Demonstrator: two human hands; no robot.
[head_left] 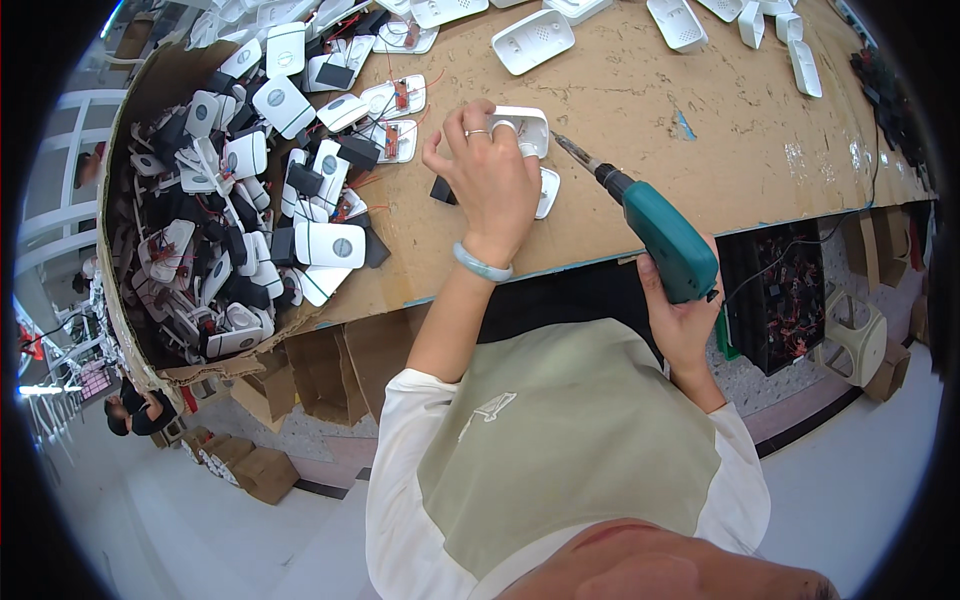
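My left hand (490, 180), with a ring and a pale bangle at the wrist, curls over a small white plastic shell (535, 128) on the cardboard-covered bench. Its fingertips are at the shell's left side and inside it, partly hiding it. A white lid-like piece (547, 193) lies just beside the hand, and a black block (443, 191) shows behind the wrist. My right hand (683, 310) grips a teal pistol-shaped power tool (665, 235) with a long, narrow metal tip. That tip points left, close to the shell's right edge; I cannot tell whether they touch.
A large heap of white housings with black blocks and red wires (250, 200) fills a cardboard-walled area on the left. White shells (533, 42) lie along the far side. A cord (800, 242) runs at right, near a black crate of parts (790, 300) and a stool (852, 335).
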